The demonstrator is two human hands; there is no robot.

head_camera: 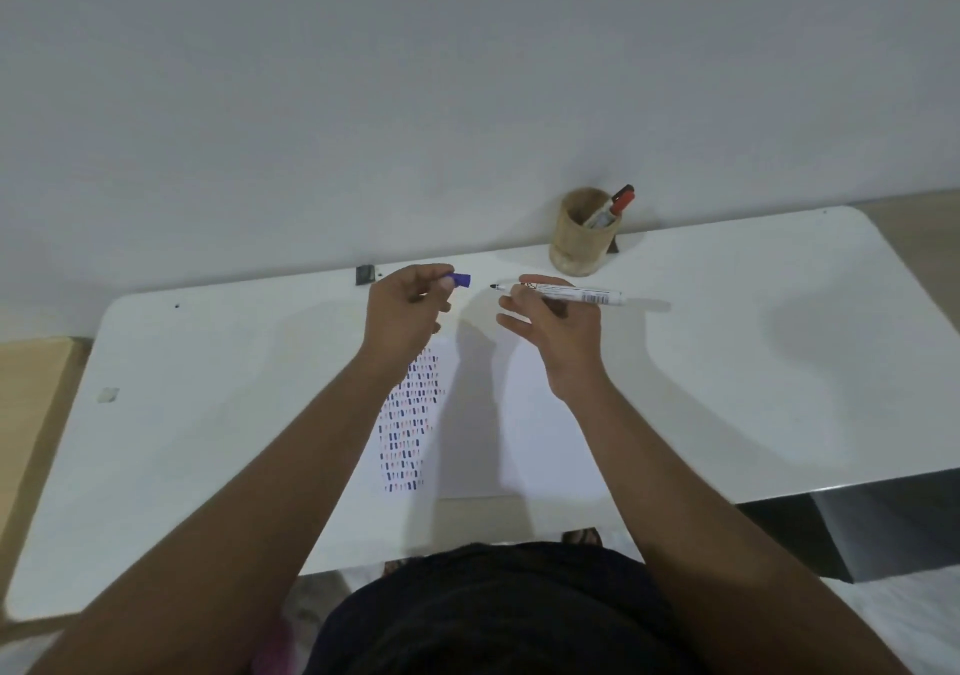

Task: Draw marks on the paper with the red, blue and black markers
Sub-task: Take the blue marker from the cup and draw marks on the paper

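A white sheet of paper lies on the white table, its left part filled with rows of short red, blue and dark marks. My right hand holds an uncapped white-barrelled marker level above the paper's far edge, tip pointing left. My left hand pinches a blue cap, a short gap left of the tip. Both hands hover above the table.
A round woven pen holder stands at the table's far edge against the wall, with a red-capped marker and another marker inside. A small black object sits at the far edge, left of my hands. The table's front edge is near my body.
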